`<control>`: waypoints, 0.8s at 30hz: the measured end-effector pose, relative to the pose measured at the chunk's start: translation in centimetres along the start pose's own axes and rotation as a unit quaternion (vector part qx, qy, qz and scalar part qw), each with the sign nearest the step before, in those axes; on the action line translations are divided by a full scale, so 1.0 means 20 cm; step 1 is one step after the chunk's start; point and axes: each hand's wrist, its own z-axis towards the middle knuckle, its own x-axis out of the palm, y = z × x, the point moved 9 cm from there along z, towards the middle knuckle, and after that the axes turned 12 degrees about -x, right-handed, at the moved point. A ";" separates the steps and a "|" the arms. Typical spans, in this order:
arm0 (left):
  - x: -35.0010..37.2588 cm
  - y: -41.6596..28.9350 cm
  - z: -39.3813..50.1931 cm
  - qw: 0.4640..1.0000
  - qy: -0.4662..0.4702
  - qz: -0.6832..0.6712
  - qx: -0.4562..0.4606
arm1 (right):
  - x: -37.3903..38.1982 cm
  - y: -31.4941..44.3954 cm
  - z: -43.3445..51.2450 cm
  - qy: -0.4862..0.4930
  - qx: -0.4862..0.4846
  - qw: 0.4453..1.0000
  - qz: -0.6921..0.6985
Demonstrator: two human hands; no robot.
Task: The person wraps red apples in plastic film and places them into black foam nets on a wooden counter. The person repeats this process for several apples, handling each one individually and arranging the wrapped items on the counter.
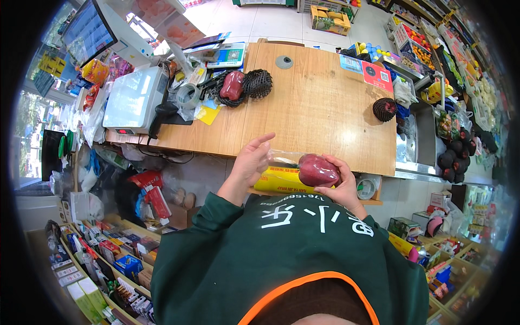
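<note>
My right hand [342, 185] holds a dark red apple [319, 170] near the front edge of the wooden counter [300, 118]. Clear plastic film [284, 155] stretches from the apple to my left hand [254, 160], whose thumb side pinches or touches it; the exact grip is hard to tell. Its index finger points out over the counter. Beneath the film lies a yellow box of cling wrap [280, 180]. Farther back, another red apple [232, 86] sits in a black foam net, beside a black foam net [258, 83]. A dark net with something red inside [384, 109] lies at the right.
A white box-shaped device [136, 99], a tape roll [188, 96] and a black handheld scanner [162, 113] crowd the counter's left. Cards with printed codes [377, 77] lie at the back right, near a metal sink [418, 130]. Open drawers of packages [122, 260] stand at lower left.
</note>
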 end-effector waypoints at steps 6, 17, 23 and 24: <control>-0.11 -0.03 0.06 0.988 -0.118 -0.009 0.101 | 0.04 -0.01 -0.01 0.028 -0.006 1.000 0.010; 0.01 -0.02 -0.02 0.982 0.072 0.176 -0.011 | -0.01 -0.08 -0.07 -0.025 0.064 0.995 0.069; 0.07 -0.23 -0.13 0.807 -0.146 0.494 0.288 | -0.01 -0.12 -0.07 -0.027 0.074 0.995 0.067; 0.10 -0.23 -0.14 0.851 -0.100 0.400 0.326 | 0.00 -0.12 -0.07 -0.026 0.074 0.993 0.085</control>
